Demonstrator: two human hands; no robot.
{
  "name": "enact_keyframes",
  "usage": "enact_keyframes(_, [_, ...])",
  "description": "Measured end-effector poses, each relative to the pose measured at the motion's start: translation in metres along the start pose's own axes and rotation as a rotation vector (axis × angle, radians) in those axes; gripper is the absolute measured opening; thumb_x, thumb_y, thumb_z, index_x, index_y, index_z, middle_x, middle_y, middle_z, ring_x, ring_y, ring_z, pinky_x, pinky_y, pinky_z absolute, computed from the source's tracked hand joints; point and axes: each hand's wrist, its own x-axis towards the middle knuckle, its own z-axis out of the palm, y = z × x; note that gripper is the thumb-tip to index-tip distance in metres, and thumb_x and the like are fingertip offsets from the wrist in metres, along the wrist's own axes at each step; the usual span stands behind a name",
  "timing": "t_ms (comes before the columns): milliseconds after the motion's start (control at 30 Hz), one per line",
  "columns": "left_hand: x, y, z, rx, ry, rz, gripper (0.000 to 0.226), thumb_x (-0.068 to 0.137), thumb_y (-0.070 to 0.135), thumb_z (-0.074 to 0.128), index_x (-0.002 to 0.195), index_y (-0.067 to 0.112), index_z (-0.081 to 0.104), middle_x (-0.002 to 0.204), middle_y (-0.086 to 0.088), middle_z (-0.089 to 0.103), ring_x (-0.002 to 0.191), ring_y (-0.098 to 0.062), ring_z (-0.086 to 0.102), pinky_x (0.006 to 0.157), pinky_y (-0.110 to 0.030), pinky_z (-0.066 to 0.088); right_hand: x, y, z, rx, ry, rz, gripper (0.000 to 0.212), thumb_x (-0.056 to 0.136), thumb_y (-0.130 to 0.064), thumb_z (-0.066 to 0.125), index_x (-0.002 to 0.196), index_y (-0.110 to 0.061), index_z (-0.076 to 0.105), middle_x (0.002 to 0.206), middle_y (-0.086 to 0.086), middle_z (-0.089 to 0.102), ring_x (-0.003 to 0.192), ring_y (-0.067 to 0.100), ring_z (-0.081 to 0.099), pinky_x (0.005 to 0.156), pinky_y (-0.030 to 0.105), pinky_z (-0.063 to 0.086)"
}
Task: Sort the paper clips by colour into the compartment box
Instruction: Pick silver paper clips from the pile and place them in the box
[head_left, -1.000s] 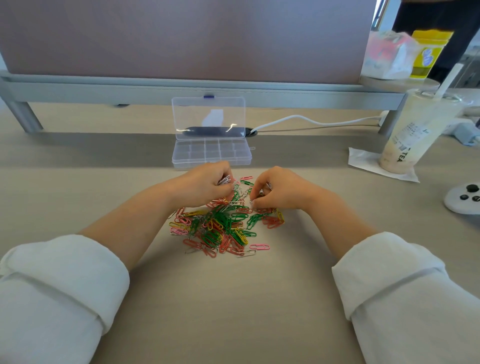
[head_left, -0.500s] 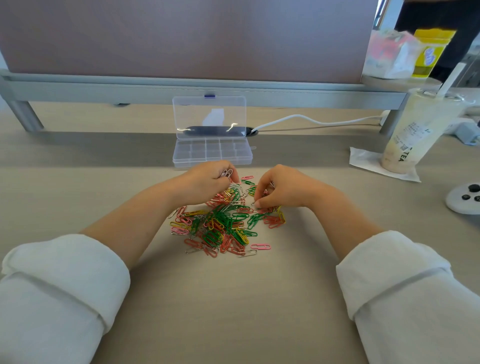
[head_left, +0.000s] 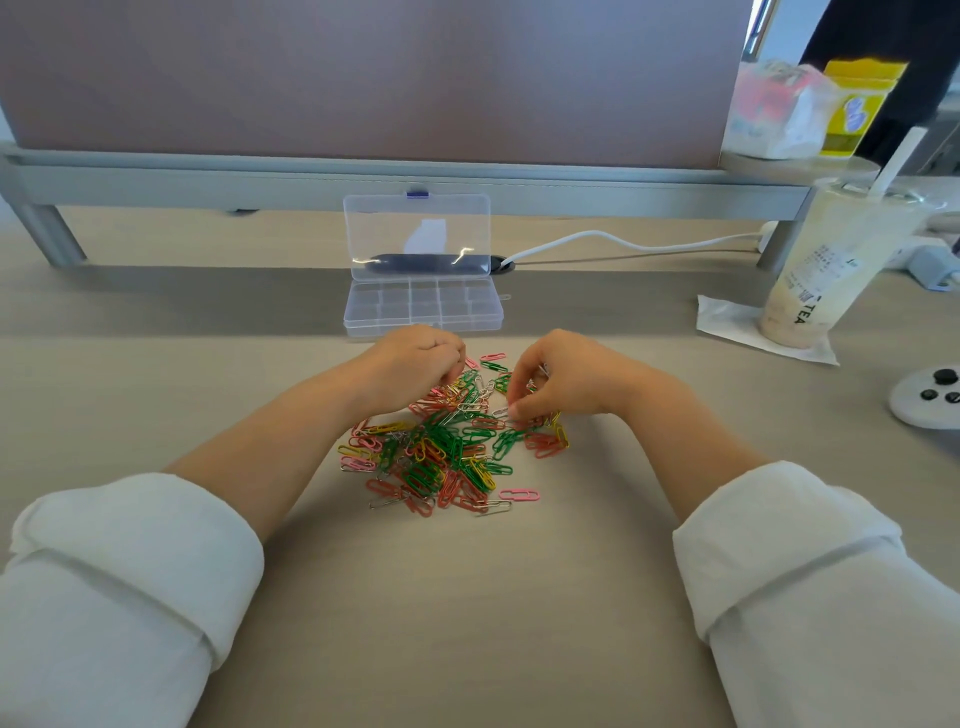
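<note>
I see glossy clear plastic on the compartment box (head_left: 483, 312), colour-coated wire paper clips (head_left: 447, 452), a matt wood-grain desk (head_left: 467, 623).

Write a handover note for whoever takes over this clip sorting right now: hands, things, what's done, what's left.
Left hand: fingers curled down into the far left part of the pile of paper clips; whether it holds any is hidden.
Right hand: thumb and forefinger seem to pinch a paper clip at the pile's far right part.
Compartment box: just beyond the pile, lid open and upright; no clips visible inside.
Done: nothing sorted yet.
Left: the whole mixed pile (green, red, pink, yellow, silver) into separate compartments.
</note>
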Motion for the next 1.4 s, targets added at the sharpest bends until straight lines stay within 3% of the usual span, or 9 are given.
enact_keyframes(133, [-0.001,0.004,0.003,-0.007,-0.008,0.003,0.035,0.09,0.008,0.032,0.055,0.011,0.032,0.056,-0.003,0.028,0.052,-0.014,0.025,0.054,-0.027,0.024,0.001,-0.003,0.004,-0.043,-0.036,-0.009,0.014,0.079,-0.023,0.072,0.09,-0.014,0.072,0.063,-0.014,0.047,0.059,0.001,0.044,0.052,0.014,0.031])
enact_keyframes(300, [0.0,0.001,0.003,-0.01,-0.015,0.01,0.036,0.088,0.009,0.032,0.053,0.014,0.028,0.056,-0.004,0.027,0.054,-0.017,0.024,0.058,-0.035,0.023,0.002,-0.004,0.005,-0.036,-0.039,-0.008,0.012,0.084,-0.018,0.066,0.092,-0.01,0.07,0.065,-0.012,0.048,0.06,0.001,0.044,0.053,0.014,0.033])
enact_keyframes(533, [0.001,0.001,0.005,0.112,0.018,0.023,0.047,0.099,0.031,0.028,0.055,0.015,0.031,0.054,-0.001,0.028,0.051,-0.016,0.026,0.055,-0.03,0.023,0.002,-0.001,0.0,0.012,-0.007,0.069,0.013,0.083,-0.015,0.061,0.088,-0.007,0.07,0.082,0.004,0.063,0.071,0.013,0.053,0.057,0.019,0.041])
enact_keyframes(667, [0.006,-0.005,0.006,0.271,0.027,0.044,0.046,0.1,0.034,0.027,0.059,0.013,0.035,0.057,-0.003,0.037,0.054,-0.015,0.033,0.052,-0.029,0.026,0.0,-0.003,0.001,-0.002,-0.025,0.019,0.006,0.079,-0.019,0.07,0.084,-0.015,0.07,0.064,-0.01,0.05,0.058,0.003,0.045,0.051,0.017,0.033])
enact_keyframes(900, [0.008,-0.009,0.005,0.297,0.004,0.102,0.03,0.099,0.029,0.034,0.084,0.024,0.059,0.071,0.015,0.049,0.07,-0.004,0.049,0.068,-0.029,0.036,0.002,-0.004,0.006,-0.056,-0.089,-0.015,0.014,0.08,-0.023,0.071,0.089,-0.013,0.071,0.065,-0.012,0.05,0.061,0.001,0.046,0.054,0.014,0.033])
enact_keyframes(1033, [0.006,-0.01,0.004,0.268,-0.001,0.098,0.026,0.098,0.03,0.039,0.092,0.028,0.064,0.081,0.005,0.064,0.074,-0.02,0.061,0.072,-0.035,0.049,0.003,-0.003,0.004,-0.06,-0.05,-0.012,0.015,0.087,-0.022,0.062,0.093,-0.011,0.069,0.067,-0.011,0.05,0.062,0.002,0.045,0.054,0.013,0.033])
enact_keyframes(1133, [0.005,-0.006,0.004,0.31,0.009,0.093,0.025,0.095,0.034,0.045,0.097,0.026,0.068,0.089,0.004,0.067,0.073,-0.011,0.056,0.066,-0.027,0.043,0.003,0.0,0.002,-0.031,-0.015,0.008,0.016,0.089,-0.02,0.058,0.094,-0.008,0.068,0.075,-0.003,0.057,0.071,0.012,0.051,0.055,0.013,0.035])
enact_keyframes(1233, [0.003,-0.003,0.008,0.375,0.01,0.125,0.024,0.088,0.041,0.056,0.101,0.026,0.069,0.103,0.004,0.068,0.092,-0.012,0.059,0.081,-0.029,0.047,0.004,0.002,0.002,-0.031,0.013,0.022,0.019,0.091,-0.019,0.055,0.097,-0.006,0.068,0.084,0.002,0.06,0.077,0.014,0.051,0.056,0.012,0.034])
enact_keyframes(1400, [0.004,0.006,0.016,0.521,-0.02,0.192,0.027,0.079,0.044,0.066,0.104,0.034,0.069,0.101,0.005,0.069,0.089,-0.012,0.059,0.081,-0.03,0.049,0.004,0.004,0.0,-0.014,0.026,0.051,0.01,0.086,-0.02,0.063,0.09,-0.013,0.069,0.065,-0.011,0.05,0.06,0.001,0.046,0.048,0.011,0.033])
